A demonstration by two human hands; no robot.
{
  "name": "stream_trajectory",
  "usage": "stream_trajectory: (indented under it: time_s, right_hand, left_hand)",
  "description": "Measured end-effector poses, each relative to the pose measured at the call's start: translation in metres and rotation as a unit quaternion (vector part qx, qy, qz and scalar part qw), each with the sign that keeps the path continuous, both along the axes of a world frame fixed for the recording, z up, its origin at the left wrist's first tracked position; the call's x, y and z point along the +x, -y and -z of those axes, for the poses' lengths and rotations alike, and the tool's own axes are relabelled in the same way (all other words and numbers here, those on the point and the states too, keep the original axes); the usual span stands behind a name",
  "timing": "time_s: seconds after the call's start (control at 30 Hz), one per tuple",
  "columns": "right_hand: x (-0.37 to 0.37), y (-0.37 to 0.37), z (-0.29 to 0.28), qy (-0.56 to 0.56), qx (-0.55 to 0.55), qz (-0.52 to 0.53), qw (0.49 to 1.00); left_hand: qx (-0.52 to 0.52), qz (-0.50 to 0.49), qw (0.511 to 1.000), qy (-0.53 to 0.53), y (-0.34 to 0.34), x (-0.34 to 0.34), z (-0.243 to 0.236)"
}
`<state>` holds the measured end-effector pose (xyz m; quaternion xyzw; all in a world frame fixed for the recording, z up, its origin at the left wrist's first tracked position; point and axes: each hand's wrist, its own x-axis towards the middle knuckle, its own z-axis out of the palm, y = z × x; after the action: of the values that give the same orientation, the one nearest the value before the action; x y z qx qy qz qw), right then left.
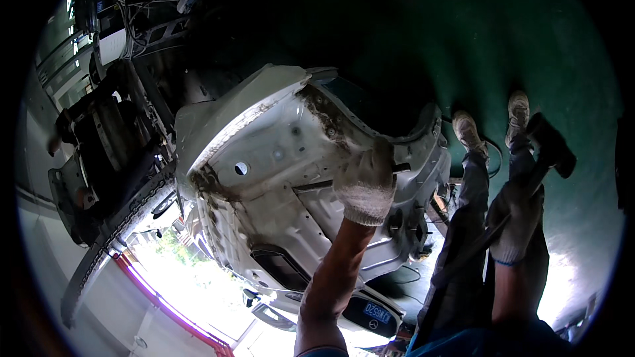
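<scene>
— Over on the far left, what stood beside the work?

— Dark machinery point(99, 152) with cables above it, and a red-edged strip point(165, 304) running along the bright floor below. No packages or signs showed that I could make out.

— And the thing being worked on?

— A white car body shell point(264, 152) filled the middle of the view, its sheet-metal panel bare, stained with rust-brown sealant along the seams and pierced by a round hole point(241, 168). I judged it stiff and heavy, not something to shift by hand; its cut edges looked sharp, so the flat face or a rolled flange seemed the safest hold.

— Where was the left hand?

— The left hand point(365, 182), in a white knit glove, was closed around a thin dark rod point(317, 185) lying against the panel, near its middle. The rod looked rigid and light; the glove would help with slip.

— Anything with a label?

— Below the shell sat another car's rear point(357, 311), with a blue oblong plate at the bottom centre.

— And on the right?

— The right hand point(512, 225), also gloved, gripped the long handle of a dark-headed hammer point(552, 145), held low by the person's trouser legs point(463, 238) and pale shoes point(493, 125) on the green floor point(529, 26). The hammer looked head-heavy, best gripped toward the handle's end.
</scene>
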<state>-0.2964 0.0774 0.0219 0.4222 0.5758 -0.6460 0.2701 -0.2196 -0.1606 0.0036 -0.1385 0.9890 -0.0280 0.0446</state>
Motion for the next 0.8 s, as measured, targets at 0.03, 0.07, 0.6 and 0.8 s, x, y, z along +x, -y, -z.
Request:
stream_trajectory:
  time_s: [0.03, 0.07, 0.6, 0.8]
  right_hand:
    - [0.014, -0.005, 0.001, 0.042, -0.057, -0.024, 0.997]
    - [0.024, -0.005, 0.001, 0.064, -0.093, -0.066, 0.991]
    - [0.000, 0.004, 0.009, 0.034, -0.053, -0.237, 0.970]
    - [0.004, 0.026, -0.001, 0.035, -0.083, -0.259, 0.962]
  left_hand:
    - [0.004, -0.007, 1.000, 0.007, -0.001, 0.000, -0.002]
    - [0.013, 0.003, 1.000, 0.003, -0.001, 0.003, -0.002]
    - [0.001, -0.007, 1.000, 0.014, 0.011, 0.000, 0.004]
    - [0.008, -0.031, 0.999, -0.039, 0.017, -0.010, 0.000]
